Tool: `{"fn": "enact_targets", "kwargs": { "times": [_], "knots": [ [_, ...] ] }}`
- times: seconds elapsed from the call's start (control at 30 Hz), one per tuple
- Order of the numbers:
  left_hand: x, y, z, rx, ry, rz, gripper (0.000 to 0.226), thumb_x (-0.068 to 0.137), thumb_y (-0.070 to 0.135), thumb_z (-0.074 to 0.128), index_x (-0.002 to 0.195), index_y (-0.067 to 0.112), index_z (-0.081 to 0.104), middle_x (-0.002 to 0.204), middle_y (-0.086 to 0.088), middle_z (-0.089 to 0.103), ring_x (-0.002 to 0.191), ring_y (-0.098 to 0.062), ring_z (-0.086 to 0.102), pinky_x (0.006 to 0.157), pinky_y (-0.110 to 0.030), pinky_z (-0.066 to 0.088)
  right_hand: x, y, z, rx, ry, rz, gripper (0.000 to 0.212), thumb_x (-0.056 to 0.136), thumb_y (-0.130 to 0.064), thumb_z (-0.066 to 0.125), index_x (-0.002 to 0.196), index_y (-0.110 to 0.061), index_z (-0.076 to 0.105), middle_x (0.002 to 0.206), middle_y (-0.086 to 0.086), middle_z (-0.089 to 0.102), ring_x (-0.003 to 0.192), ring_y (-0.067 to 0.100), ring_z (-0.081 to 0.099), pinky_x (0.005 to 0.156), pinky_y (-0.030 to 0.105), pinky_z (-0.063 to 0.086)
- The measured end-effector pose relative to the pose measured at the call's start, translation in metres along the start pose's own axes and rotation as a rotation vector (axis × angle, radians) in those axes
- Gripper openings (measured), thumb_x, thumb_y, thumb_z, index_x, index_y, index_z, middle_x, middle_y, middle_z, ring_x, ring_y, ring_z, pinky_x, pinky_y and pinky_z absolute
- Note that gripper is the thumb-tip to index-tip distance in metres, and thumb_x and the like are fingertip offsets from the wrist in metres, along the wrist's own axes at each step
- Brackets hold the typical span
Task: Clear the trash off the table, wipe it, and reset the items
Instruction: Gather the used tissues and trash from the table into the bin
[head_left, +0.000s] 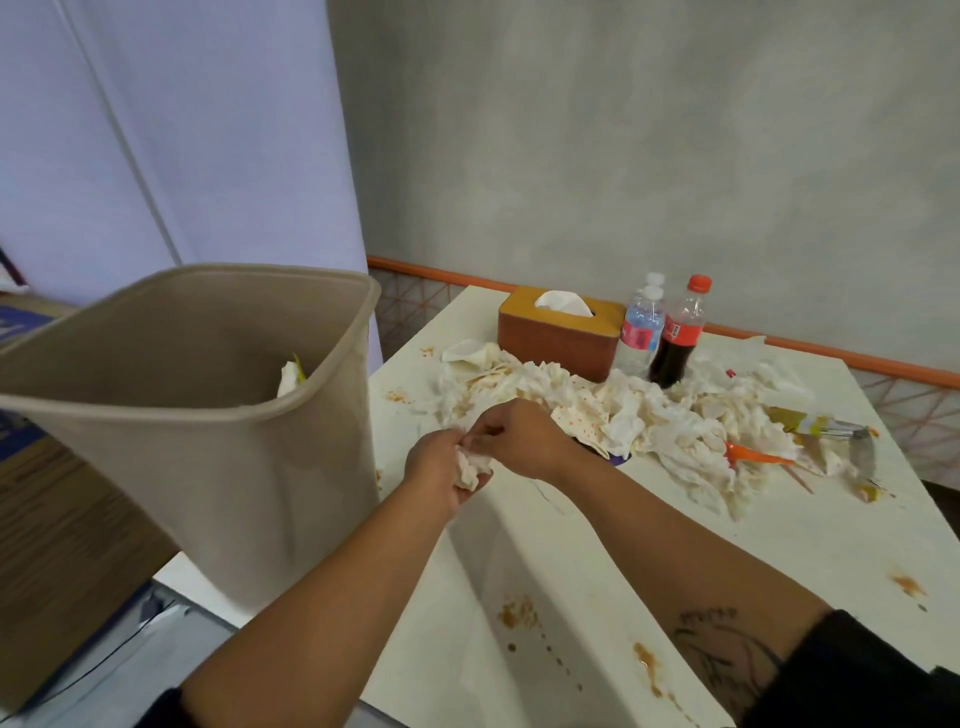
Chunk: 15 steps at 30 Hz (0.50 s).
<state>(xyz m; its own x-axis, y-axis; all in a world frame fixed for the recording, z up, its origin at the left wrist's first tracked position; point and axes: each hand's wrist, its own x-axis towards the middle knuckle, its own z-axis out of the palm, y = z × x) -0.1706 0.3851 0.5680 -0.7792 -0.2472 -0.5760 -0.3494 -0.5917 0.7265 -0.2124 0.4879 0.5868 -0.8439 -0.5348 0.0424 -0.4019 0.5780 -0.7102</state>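
Head view: left hand (439, 470) grips crumpled tissue (474, 467); right hand (524, 439) pinches it; bin (208, 426) beside table (649, 545) edge.

Lit softly and evenly, fairly bright. Throws only faint, soft-edged shadows onto the stained white surface (779, 545). Bends toward the edges, stretching the beige plastic bin (208, 467). Looks slightly soft throughout.
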Motion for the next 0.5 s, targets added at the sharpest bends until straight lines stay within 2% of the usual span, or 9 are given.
{"fn": "enact_targets", "kwargs": {
  "times": [0.03,0.07,0.1,0.13,0.17,0.2,0.23,0.33,0.5],
  "knots": [
    [0.000,0.001,-0.001,0.000,0.000,-0.004,0.024,0.099,0.008,0.035,0.098,0.009,0.059,0.083,-0.007,0.068,0.058,-0.005,0.067,0.034,-0.014,0.039,0.003,0.002,0.001,-0.022,0.033,-0.013,0.015,0.087,-0.017,0.063,0.087,-0.006,0.073,0.085,0.006,0.069,0.077,0.018,0.060,0.069,0.029,0.047],
    [0.002,0.002,-0.002,0.006,0.019,-0.001,0.027,0.099,0.008,0.036,0.116,0.008,0.057,0.110,-0.007,0.068,0.083,-0.008,0.070,0.042,-0.017,0.043,0.006,0.003,0.002,-0.086,0.084,-0.025,0.016,0.089,-0.019,0.060,0.091,-0.010,0.073,0.090,0.004,0.069,0.082,0.020,0.061,0.072,0.031,0.050],
    [0.004,0.003,-0.003,0.021,0.045,0.012,0.032,0.098,0.008,0.039,0.128,0.005,0.051,0.121,-0.012,0.062,0.087,-0.015,0.069,0.046,-0.020,0.045,0.010,0.005,0.003,-0.176,0.135,-0.034,0.018,0.092,-0.021,0.057,0.097,-0.013,0.071,0.098,0.003,0.067,0.088,0.021,0.062,0.076,0.035,0.051],
    [0.007,0.002,-0.006,0.020,0.062,0.023,0.036,0.097,0.008,0.042,0.132,0.004,0.048,0.113,-0.016,0.063,0.067,-0.016,0.069,0.042,-0.021,0.045,0.013,0.007,0.004,-0.264,0.177,-0.037,0.020,0.093,-0.022,0.054,0.105,-0.016,0.069,0.106,0.003,0.064,0.095,0.021,0.061,0.079,0.036,0.051],
    [0.006,0.003,-0.006,-0.002,0.067,0.018,0.036,0.097,0.008,0.042,0.132,0.004,0.049,0.094,-0.016,0.062,0.043,-0.014,0.061,0.035,-0.017,0.042,0.016,0.009,0.004,-0.331,0.195,-0.036,0.023,0.094,-0.022,0.053,0.112,-0.019,0.066,0.113,0.002,0.060,0.102,0.020,0.059,0.081,0.036,0.051],
    [0.009,0.004,-0.007,-0.021,0.079,0.017,0.034,0.097,0.007,0.041,0.128,0.006,0.053,0.080,-0.013,0.057,0.029,-0.013,0.052,0.031,-0.015,0.039,0.020,0.011,0.005,-0.386,0.185,-0.038,0.027,0.094,-0.019,0.052,0.119,-0.021,0.061,0.120,0.001,0.056,0.109,0.021,0.056,0.082,0.036,0.051],
    [0.012,0.004,-0.007,-0.035,0.087,0.022,0.029,0.096,0.006,0.041,0.120,0.008,0.057,0.073,-0.011,0.054,0.026,-0.014,0.047,0.031,-0.014,0.039,0.024,0.013,0.005,-0.438,0.159,-0.043,0.033,0.093,-0.016,0.051,0.125,-0.022,0.056,0.126,-0.001,0.053,0.115,0.021,0.052,0.083,0.037,0.051],
    [0.019,0.003,-0.008,-0.017,0.106,0.051,0.019,0.095,0.006,0.042,0.104,0.010,0.059,0.073,-0.011,0.055,0.039,-0.018,0.046,0.035,-0.014,0.040,0.038,0.021,0.008,-0.542,0.057,-0.041,0.054,0.091,-0.002,0.045,0.139,-0.025,0.041,0.138,-0.003,0.045,0.122,0.024,0.046,0.085,0.039,0.050],
    [0.029,0.005,-0.004,-0.013,0.111,0.049,0.027,0.095,0.007,0.044,0.116,0.007,0.060,0.077,-0.012,0.057,0.050,-0.020,0.050,0.035,-0.017,0.042,0.058,0.035,0.008,-0.591,-0.105,-0.009,0.069,0.086,0.006,0.038,0.145,-0.032,0.033,0.149,-0.005,0.033,0.128,0.023,0.043,0.093,0.039,0.048]
  ]
}}
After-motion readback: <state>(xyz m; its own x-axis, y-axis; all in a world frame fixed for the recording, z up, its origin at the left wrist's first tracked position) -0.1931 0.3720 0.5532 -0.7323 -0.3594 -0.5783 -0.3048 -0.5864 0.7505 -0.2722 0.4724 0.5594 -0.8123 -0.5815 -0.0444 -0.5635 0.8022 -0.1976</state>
